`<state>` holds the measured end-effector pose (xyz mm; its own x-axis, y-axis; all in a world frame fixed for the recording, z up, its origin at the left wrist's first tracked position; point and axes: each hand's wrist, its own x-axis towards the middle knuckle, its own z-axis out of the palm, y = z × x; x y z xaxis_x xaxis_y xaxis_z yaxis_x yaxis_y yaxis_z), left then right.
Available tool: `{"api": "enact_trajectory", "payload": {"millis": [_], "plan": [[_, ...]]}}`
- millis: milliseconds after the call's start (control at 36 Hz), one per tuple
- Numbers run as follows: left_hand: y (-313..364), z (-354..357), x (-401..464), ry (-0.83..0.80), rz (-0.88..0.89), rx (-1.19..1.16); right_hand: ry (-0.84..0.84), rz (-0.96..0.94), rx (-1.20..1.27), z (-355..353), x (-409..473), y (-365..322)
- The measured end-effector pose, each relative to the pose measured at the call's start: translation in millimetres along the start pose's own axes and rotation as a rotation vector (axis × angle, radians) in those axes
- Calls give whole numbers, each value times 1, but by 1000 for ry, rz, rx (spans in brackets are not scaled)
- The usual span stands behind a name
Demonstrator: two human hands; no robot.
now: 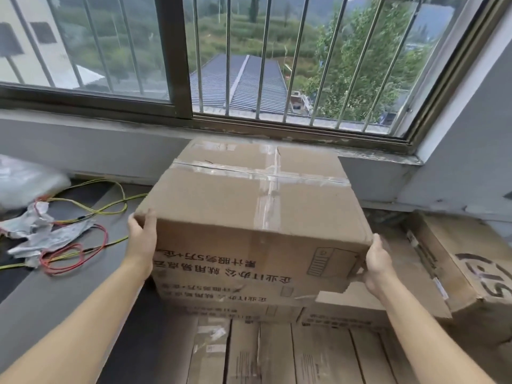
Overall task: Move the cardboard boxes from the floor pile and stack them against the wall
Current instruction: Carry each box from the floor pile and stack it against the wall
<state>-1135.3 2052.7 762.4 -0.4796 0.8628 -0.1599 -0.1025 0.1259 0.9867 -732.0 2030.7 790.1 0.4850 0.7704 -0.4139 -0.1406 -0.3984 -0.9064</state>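
Observation:
A taped brown cardboard box (249, 206) with black print on its near face sits on top of a stack of similar boxes (221, 297) below the window wall. My left hand (142, 239) grips its near left corner, thumb on the top edge. Around the near right corner curls my right hand (376, 266). The box's far edge lies close to the windowsill (110, 126). Whether it rests fully on the stack or is held just above it, I cannot tell.
More flat and closed cartons (304, 353) lie below the stack, and another box (468, 270) stands at the right. Red and yellow-green wires (83, 245), crumpled paper (33, 228) and a plastic bag (25, 178) lie on the floor at left. The barred window (277, 59) is ahead.

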Motion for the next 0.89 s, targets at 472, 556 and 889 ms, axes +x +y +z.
{"api": "enact_trajectory", "payload": {"millis": [472,556,889], "plan": [[9,23,16,198,-41,123,-3,-19,-30,37,47,-7],[7,17,11,216,-46,145,-12,-16,-14,37,46,-2],[23,1,-3,121,-76,119,-76,5,66,37,27,-3]]}}
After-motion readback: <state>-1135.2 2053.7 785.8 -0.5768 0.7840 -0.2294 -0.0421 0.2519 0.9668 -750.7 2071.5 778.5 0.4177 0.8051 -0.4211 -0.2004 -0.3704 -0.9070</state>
